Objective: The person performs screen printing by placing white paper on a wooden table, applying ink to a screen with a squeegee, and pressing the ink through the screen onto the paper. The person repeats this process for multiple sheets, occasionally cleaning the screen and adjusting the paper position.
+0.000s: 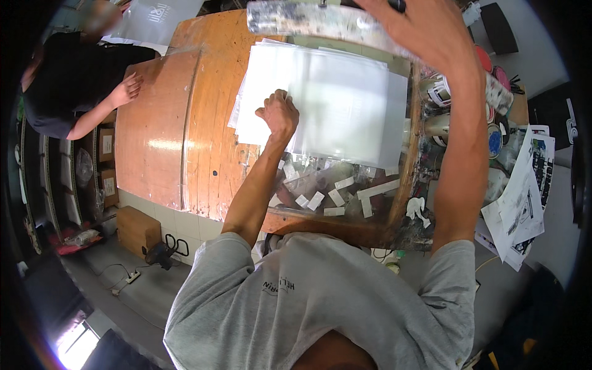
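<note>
My left hand (280, 115) is on the left part of a stack of thin white, partly translucent sheets (342, 102). Its fingers are curled and closed; whether a sheet edge is pinched in them is hidden. At the upper right, my right hand (431, 34) reaches over a long white frame bar (290, 20) stained with paint. It closes around a black handle-like piece (396, 5) at the bar, with some fingers cut off by the picture's top edge. The stack lies on a clear sheet over the wooden table (213, 135).
White rectangular pieces (336, 197) show under the clear top near me. Paint cans (438, 126) crowd the right side, with printed papers (518, 203) hanging below. At the left, another person's hand (126, 89) rests on a brown board (154, 135).
</note>
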Motion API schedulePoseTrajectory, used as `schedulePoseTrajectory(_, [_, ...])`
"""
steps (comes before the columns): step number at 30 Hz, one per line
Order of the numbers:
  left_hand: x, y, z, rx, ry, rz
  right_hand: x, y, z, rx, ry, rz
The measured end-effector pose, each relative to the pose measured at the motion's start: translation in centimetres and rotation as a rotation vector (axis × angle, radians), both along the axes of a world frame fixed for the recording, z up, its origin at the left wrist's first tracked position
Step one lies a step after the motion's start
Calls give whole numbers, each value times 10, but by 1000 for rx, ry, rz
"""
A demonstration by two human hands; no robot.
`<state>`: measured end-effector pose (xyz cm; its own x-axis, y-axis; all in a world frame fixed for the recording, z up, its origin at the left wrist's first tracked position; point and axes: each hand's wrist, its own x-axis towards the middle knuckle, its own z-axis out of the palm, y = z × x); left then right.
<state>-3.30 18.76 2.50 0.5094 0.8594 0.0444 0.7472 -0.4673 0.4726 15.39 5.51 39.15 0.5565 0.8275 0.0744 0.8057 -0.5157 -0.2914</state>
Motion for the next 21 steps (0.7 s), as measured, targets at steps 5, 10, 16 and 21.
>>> schedulePoseTrajectory(5, [-46, 91, -3, 176, -68, 68, 38, 25, -3, -11, -69, 6])
schedulePoseTrajectory(10, [-71, 135, 85, 503, -132, 333, 32, 15, 15, -2, -17, -54])
schedulePoseTrajectory(16, [18, -79, 51, 71, -729, -345, 44, 24, -4, 233, -101, 112])
schedulePoseTrajectory(21, [26, -194, -11, 18, -235, -405, -3, 7, 25, -72, 36, -21])
